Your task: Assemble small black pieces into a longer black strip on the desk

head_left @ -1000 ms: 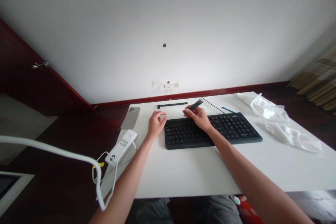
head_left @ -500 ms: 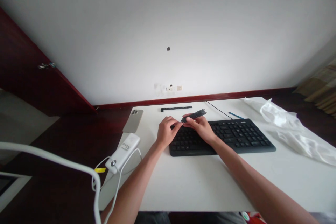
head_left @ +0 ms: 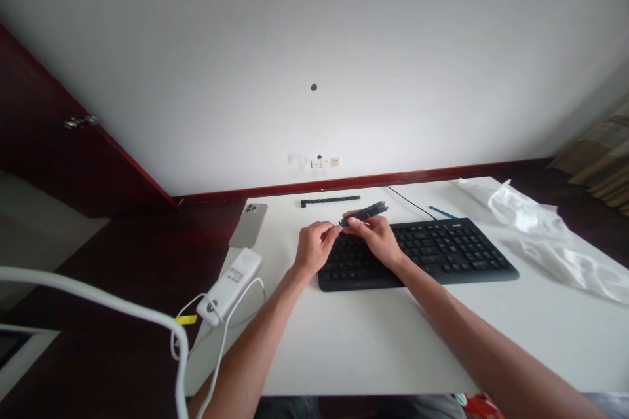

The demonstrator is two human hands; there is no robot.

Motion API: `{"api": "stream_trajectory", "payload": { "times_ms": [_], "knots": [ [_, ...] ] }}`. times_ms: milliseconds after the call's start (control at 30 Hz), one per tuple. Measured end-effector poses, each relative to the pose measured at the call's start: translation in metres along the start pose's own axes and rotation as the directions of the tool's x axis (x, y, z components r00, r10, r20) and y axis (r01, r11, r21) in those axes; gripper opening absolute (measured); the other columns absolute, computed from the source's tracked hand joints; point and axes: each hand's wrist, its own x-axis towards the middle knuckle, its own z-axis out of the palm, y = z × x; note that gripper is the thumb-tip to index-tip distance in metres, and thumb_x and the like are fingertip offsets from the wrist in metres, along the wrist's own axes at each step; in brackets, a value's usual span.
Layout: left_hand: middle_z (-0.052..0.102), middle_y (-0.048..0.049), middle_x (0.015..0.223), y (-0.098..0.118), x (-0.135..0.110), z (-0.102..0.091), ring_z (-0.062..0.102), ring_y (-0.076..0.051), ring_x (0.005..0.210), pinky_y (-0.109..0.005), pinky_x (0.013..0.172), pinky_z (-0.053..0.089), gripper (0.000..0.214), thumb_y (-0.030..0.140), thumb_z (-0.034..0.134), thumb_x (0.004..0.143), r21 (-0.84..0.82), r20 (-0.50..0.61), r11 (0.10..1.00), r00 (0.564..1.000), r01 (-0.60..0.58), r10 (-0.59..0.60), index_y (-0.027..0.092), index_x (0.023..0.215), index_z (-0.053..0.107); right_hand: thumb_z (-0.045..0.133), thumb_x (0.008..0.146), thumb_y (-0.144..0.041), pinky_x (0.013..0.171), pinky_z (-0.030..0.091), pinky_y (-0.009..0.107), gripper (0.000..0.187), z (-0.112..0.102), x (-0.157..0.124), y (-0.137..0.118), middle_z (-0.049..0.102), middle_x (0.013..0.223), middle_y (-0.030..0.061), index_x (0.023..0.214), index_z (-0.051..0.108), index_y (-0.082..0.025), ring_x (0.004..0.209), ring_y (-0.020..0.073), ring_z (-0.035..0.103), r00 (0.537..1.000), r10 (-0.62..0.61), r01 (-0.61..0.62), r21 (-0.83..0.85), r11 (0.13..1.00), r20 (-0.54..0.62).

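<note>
My right hand (head_left: 379,236) is closed around a dark, elongated plastic piece (head_left: 371,211) with small prongs at its far end. That piece is tilted up to the right, above the keyboard. A thin pale sliver shows by the right thumb, too small to name. My left hand (head_left: 316,245) is closed in a pinch at the near left end of the dark piece; what lies between its fingertips is hidden. Beneath both hands lies a black keyboard (head_left: 432,255), its left part partly covered by them. Behind them a narrow black linked strip (head_left: 330,201) rests on the white table (head_left: 363,340).
At the left edge lie a phone (head_left: 249,226) and a white power bank (head_left: 230,287) with white cables. A blue pen-like stick (head_left: 442,212) sits behind the keyboard, near its black cord (head_left: 410,201). Crumpled white plastic (head_left: 531,216) covers the right side. A white tube (head_left: 122,301) crosses the lower left.
Both hands stay together at the dark piece with only slight finger shifts. A pale sliver now shows by the right thumb. The view has shifted slightly.
</note>
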Motion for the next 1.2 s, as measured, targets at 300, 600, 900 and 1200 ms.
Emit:
{"api": "stream_trajectory", "payload": {
  "times_ms": [300, 600, 900, 1200],
  "knots": [
    [0.063, 0.0017, 0.063, 0.006, -0.001, -0.002, 0.053, -0.011, 0.058, -0.023, 0.059, 0.037, 0.042, 0.049, 0.057, 0.101, -0.140, 0.023, 0.988, 0.998, 0.066, -0.064, 0.018, 0.076, 0.070, 0.086, 0.075, -0.054, 0.096, 0.063, 0.045, 0.049, 0.000, 0.000, -0.003, 0.080, 0.093, 0.0076, 0.101, 0.079, -0.014, 0.085, 0.0247, 0.078, 0.995, 0.094, -0.095, 0.104, 0.990, 0.023],
    [0.065, 0.0002, 0.065, 0.002, 0.003, -0.003, 0.053, -0.012, 0.058, -0.023, 0.059, 0.038, 0.042, 0.051, 0.060, 0.099, -0.238, 0.078, 0.962, 0.990, 0.131, -0.116, 0.017, 0.078, 0.073, 0.084, 0.079, -0.056, 0.098, 0.061, 0.045, 0.048, -0.002, 0.001, -0.001, 0.080, 0.091, 0.0085, 0.102, 0.079, -0.015, 0.087, 0.0242, 0.077, 0.988, 0.132, -0.142, 0.152, 0.978, 0.079],
    [0.070, -0.0027, 0.087, -0.012, 0.007, -0.014, 0.059, -0.016, 0.079, -0.027, 0.075, 0.044, 0.030, 0.041, 0.055, 0.102, -0.058, -0.034, 0.998, 0.999, 0.032, -0.034, 0.020, 0.087, 0.070, 0.082, 0.079, -0.060, 0.091, 0.064, 0.043, 0.050, -0.003, 0.006, 0.010, 0.076, 0.099, 0.0080, 0.103, 0.075, -0.017, 0.086, 0.0238, 0.075, 0.992, 0.044, -0.039, 0.042, 0.998, -0.121],
    [0.061, -0.0011, 0.076, -0.032, -0.003, -0.012, 0.057, -0.014, 0.069, -0.027, 0.069, 0.042, 0.045, 0.042, 0.047, 0.105, 0.009, 0.006, 0.990, 0.990, 0.139, -0.139, 0.021, 0.079, 0.076, 0.075, 0.084, -0.061, 0.084, 0.064, 0.040, 0.049, -0.008, 0.007, 0.011, 0.073, 0.096, 0.0077, 0.104, 0.068, -0.017, 0.082, 0.0242, 0.075, 0.990, -0.019, 0.006, -0.094, 0.996, -0.143]
  ]
}}
